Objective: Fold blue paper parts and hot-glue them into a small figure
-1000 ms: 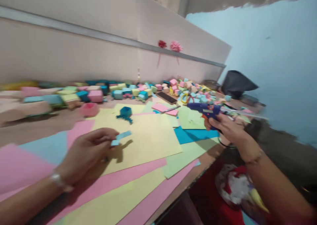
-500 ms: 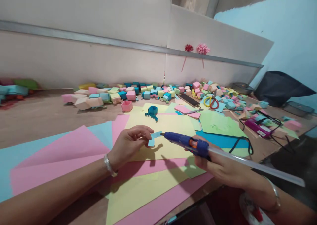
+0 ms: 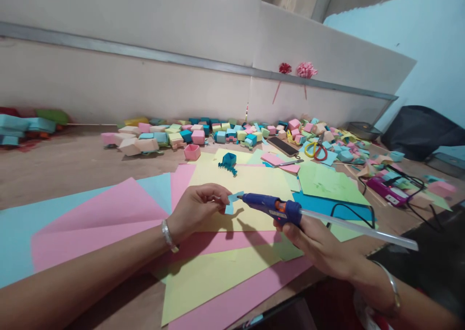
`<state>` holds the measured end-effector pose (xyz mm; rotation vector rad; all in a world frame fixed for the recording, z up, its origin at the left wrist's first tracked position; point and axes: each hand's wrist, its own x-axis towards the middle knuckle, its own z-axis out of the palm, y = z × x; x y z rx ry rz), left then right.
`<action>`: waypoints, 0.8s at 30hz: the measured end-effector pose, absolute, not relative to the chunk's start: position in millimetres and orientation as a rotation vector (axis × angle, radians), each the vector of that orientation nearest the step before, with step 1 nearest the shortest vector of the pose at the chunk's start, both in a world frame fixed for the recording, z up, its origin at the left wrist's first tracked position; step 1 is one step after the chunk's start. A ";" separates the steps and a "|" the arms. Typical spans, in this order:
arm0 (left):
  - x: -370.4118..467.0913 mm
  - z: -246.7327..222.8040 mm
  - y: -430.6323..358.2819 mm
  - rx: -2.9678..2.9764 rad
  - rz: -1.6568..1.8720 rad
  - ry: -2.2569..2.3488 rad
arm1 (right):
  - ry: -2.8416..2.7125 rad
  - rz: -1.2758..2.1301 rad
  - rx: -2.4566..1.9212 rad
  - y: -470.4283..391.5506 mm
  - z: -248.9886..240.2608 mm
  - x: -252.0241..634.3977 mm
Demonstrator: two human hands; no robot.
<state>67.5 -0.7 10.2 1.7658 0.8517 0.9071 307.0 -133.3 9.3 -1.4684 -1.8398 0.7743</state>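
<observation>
Between thumb and fingers, my left hand pinches a small light-blue paper piece above a yellow sheet. My right hand is wrapped round a blue glue gun, a long clear glue stick jutting from its back. The gun's nozzle meets or hovers just over the paper piece's upper right end; I cannot tell if they touch. Beyond my hands sits a small teal paper box with a zigzag teal strip beside it. An open pink paper box stands to its left.
Many folded paper boxes line the wall. A phone, scissors, a craft knife and green sheets lie at right. A purple power strip with black cables is farther right. Large pink sheets spread left.
The view has shifted slightly, so the things on the table appear farther right. The glue gun's back end has swung toward the left; its nozzle stays by the light-blue paper piece.
</observation>
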 end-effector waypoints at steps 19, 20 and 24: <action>67.6 10.5 -1.9 1.711 0.885 0.794 | -1.830 0.820 -1.559 -128.5 11.9 293.4; 67.7 10.5 -2.2 1.702 0.884 0.794 | -1.841 0.806 -1.577 -129.1 12.1 293.5; 68.4 10.0 -4.4 1.644 0.868 0.769 | -1.865 0.795 -1.635 -132.1 14.6 292.9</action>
